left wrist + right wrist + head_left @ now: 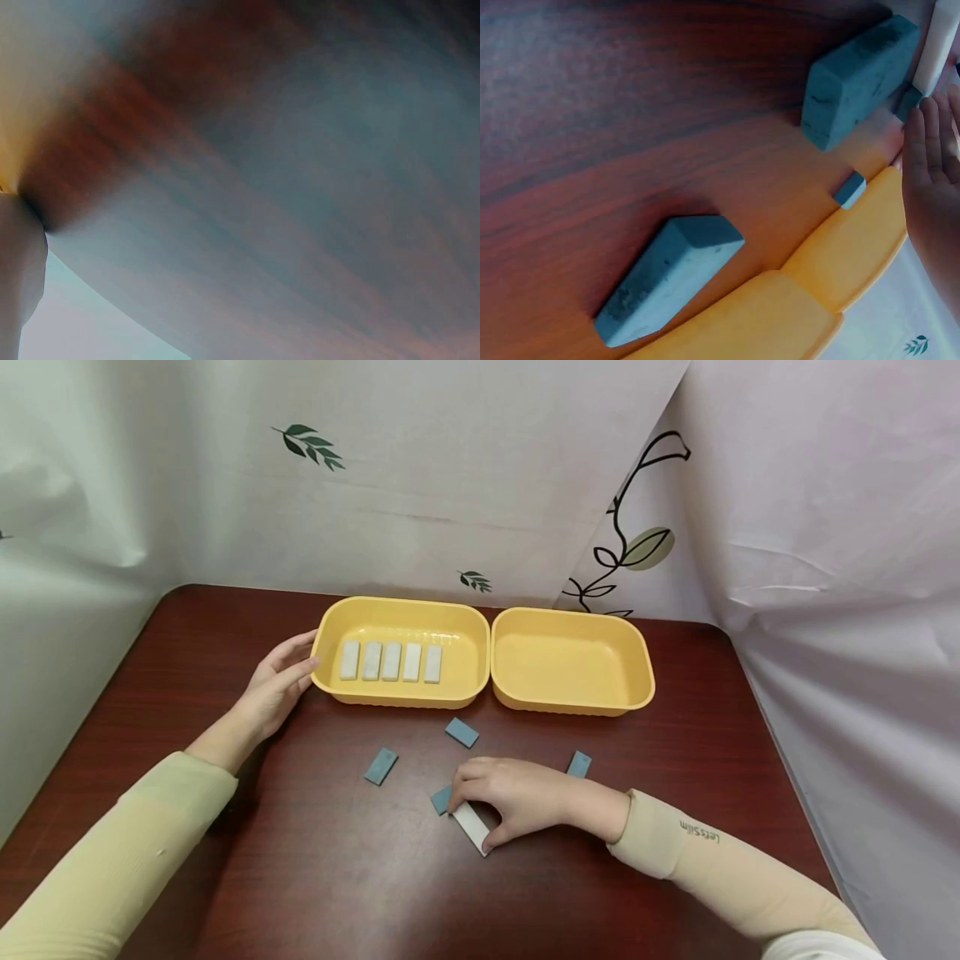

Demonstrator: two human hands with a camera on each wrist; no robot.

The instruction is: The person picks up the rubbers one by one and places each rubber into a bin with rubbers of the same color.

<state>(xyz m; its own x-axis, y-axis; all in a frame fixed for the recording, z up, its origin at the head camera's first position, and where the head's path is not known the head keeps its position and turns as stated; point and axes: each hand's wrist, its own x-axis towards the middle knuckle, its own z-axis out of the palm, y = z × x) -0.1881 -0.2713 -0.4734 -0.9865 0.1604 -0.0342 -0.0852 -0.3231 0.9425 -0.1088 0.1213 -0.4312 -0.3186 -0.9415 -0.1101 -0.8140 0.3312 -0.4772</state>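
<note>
In the head view my right hand (517, 793) pinches a white rectangular block (471, 828) between thumb and fingertips, low over the table. A blue-grey block (441, 800) lies right beside it, partly hidden by the fingers. My left hand (281, 685) rests its fingers and thumb against the left end of a yellow basket (401, 700). Inside that basket several white blocks (391, 662) stand in a row. In the right wrist view the right hand (934, 150) shows at the edge, near the white block (936, 45). The left wrist view is mostly blur.
A second yellow basket (570, 703) adjoins the first on its right, with nothing in it. More blue-grey blocks lie scattered: one in front of the baskets (461, 732), one to the left (381, 766), one behind the right wrist (579, 764). A patterned curtain (420, 485) hangs behind the table.
</note>
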